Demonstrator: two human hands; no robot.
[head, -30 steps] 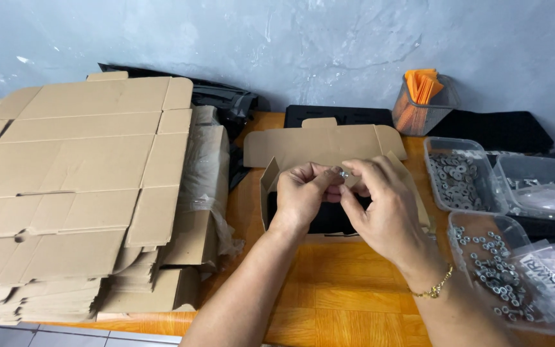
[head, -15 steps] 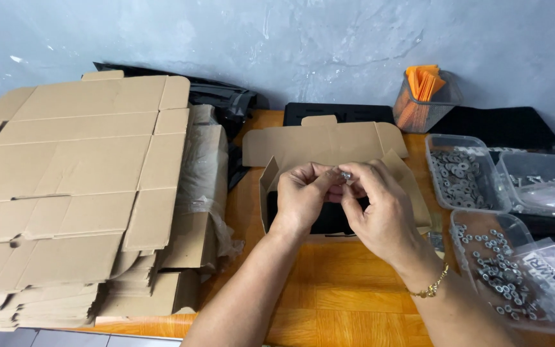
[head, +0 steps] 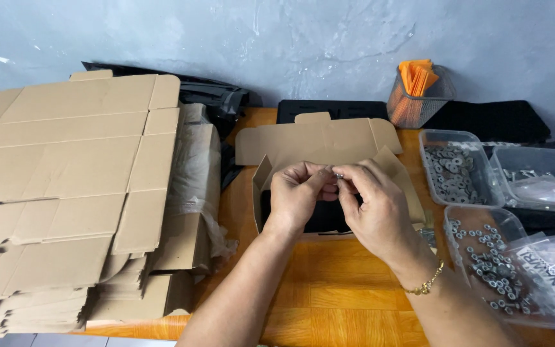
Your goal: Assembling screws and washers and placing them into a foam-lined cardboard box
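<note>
brown open carton (head: 319, 144), left hand (head: 297, 196), right hand (head: 374, 205) pinching small metal part (head: 338, 174)

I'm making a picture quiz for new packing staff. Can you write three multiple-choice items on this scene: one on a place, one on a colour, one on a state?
1. Where does the stack of flat cardboard blanks lie?
A. left of the hands
B. right of the hands
C. inside the mesh cup

2. What colour are the pieces in the mesh cup?
A. blue
B. orange
C. green

3. How is the small cardboard box under the hands?
A. taped shut
B. crushed flat
C. open, lid flap up

Answers:
1 A: the blanks fill the left side of the wooden table.
2 B: orange pieces stick out of the cup's top.
3 C: the lid flap stands behind the left hand and right hand, whose fingers pinch a small metal part over the box.
</note>
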